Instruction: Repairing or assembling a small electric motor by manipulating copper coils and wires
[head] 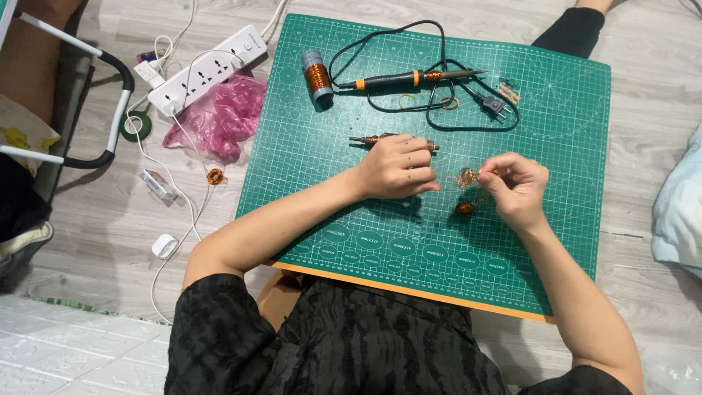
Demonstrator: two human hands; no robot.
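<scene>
Both hands work over a green cutting mat (556, 146). The left hand (398, 168) is curled shut, though what it grips is hidden; a small copper-tipped tool (369, 139) lies just behind it. The right hand (515, 186) pinches a tangle of copper wire (466, 176) — held just above a small copper coil (464, 208) on the mat. A soldering iron (409, 78) and wire spool (317, 77) lie farther back.

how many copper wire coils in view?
4 that I can make out: a spool at the mat's top left, a small coil on the floor, one held in the right hand, one below it. The hands may hide others.
</scene>
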